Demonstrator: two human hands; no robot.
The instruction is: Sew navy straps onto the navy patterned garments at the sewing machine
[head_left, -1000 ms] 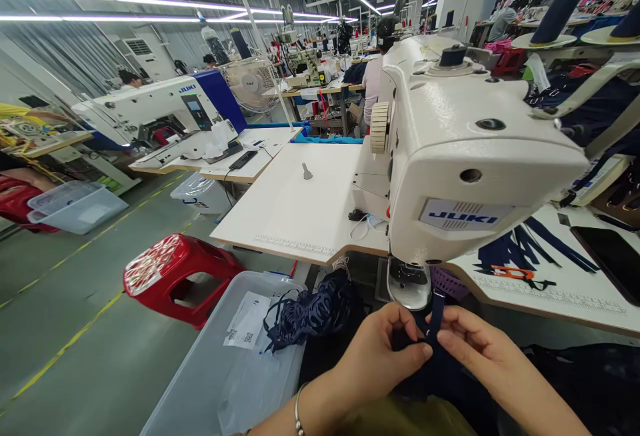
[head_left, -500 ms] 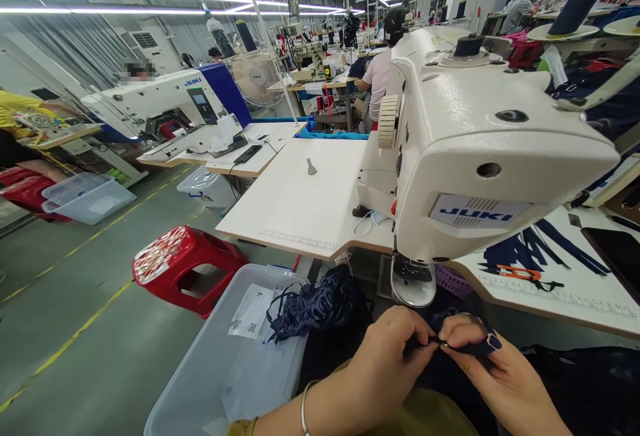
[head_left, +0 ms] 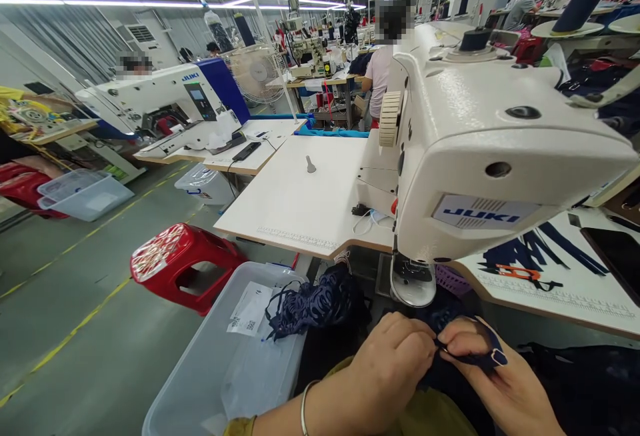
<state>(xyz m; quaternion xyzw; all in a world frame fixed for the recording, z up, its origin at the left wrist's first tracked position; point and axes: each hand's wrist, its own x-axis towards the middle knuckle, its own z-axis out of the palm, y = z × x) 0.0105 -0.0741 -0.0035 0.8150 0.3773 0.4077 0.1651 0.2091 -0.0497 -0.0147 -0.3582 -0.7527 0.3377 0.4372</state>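
Observation:
Both of my hands meet low in the view, below the head of a white JUKI sewing machine (head_left: 480,156). My left hand (head_left: 395,363), a bracelet on its wrist, is closed in a pinch on a navy strap (head_left: 480,355). My right hand (head_left: 493,373) pinches the same strap from the other side, with the strap looping over its fingers to a small ring at its end. Dark navy fabric (head_left: 445,316) lies under both hands, just below the machine's presser foot (head_left: 413,283).
A clear plastic bin (head_left: 225,369) with a paper label and a pile of navy lace pieces (head_left: 315,303) stands at my left. A red stool (head_left: 183,266) sits on the floor beyond it. Navy straps and orange snips (head_left: 520,269) lie on the table at right. Other people work at machines behind.
The strap that stood upright between my fingertips has been folded down and now loops over my right fingers. Both hands have closed more tightly together and dropped slightly.

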